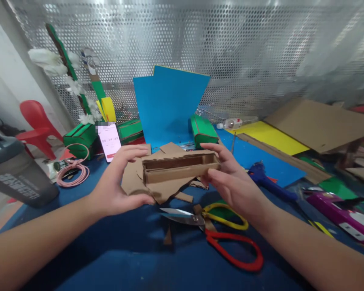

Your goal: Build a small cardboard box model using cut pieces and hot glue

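A long, narrow cardboard box (176,176) with an open side is held up above the blue table. My right hand (227,173) grips its right end, thumb in front and fingers behind. My left hand (118,178) is beside the box's left end, fingers and thumb spread apart with a gap before the cardboard. Behind and under the box lie loose cardboard pieces (133,173). Just below, on the table, rest open scissors (197,220) with one yellow and one red handle, blades pointing left. A small cardboard scrap (168,236) lies near the blades.
Blue boards (170,105) stand at the back beside green boxes (204,131). A phone (109,141) showing a timer leans at left, near a pink cable (73,173) and a grey bottle (18,169). At right lie a blue glue gun (269,184) and a purple power strip (342,216).
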Demonstrator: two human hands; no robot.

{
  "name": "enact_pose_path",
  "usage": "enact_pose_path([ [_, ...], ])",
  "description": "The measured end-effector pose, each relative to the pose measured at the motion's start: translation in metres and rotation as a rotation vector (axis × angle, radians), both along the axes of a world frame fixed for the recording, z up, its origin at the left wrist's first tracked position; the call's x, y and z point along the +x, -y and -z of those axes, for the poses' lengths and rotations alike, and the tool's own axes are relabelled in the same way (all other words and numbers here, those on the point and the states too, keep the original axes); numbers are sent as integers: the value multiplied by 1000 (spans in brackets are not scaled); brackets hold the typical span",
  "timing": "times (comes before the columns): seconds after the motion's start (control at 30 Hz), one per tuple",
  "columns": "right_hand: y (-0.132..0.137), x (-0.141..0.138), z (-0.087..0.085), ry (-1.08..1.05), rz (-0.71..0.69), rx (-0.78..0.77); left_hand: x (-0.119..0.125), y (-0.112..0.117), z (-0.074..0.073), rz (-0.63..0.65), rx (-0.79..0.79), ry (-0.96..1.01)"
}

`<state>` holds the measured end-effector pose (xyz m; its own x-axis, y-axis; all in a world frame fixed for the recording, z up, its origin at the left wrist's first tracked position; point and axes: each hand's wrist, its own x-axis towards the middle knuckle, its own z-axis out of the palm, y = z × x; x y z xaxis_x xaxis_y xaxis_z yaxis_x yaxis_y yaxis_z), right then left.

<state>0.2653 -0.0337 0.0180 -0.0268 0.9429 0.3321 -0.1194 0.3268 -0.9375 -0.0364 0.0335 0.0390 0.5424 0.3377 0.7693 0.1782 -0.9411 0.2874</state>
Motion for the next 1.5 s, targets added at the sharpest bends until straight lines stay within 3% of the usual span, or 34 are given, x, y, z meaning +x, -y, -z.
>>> enact_pose_path([
  [0.1, -3, 2, 2, -52, -94, -91, 1, 2, 8, 41, -38, 63],
  [0.2, -6, 1, 10, -78, -153, -163, 2, 10, 7, 51, -92, 112],
  [0.43, -17, 5, 27, -32, -158, -235, 6, 18, 0, -5, -71, 55],
  [0.67, -14, 4, 27, -80, -180, -296, 6, 24, -4, -56, -70, 25],
  [1.1, -17, 6, 29, -29, -216, -235, 7, 18, -3, -1, -39, 108],
  [1.37, -17, 3, 23, -42, -150, -234, 5, 9, 8, -18, -249, 191],
  [1.5, -15, 5, 13, -17, -114, -204, 4, 2, 9, 57, -402, 223],
])
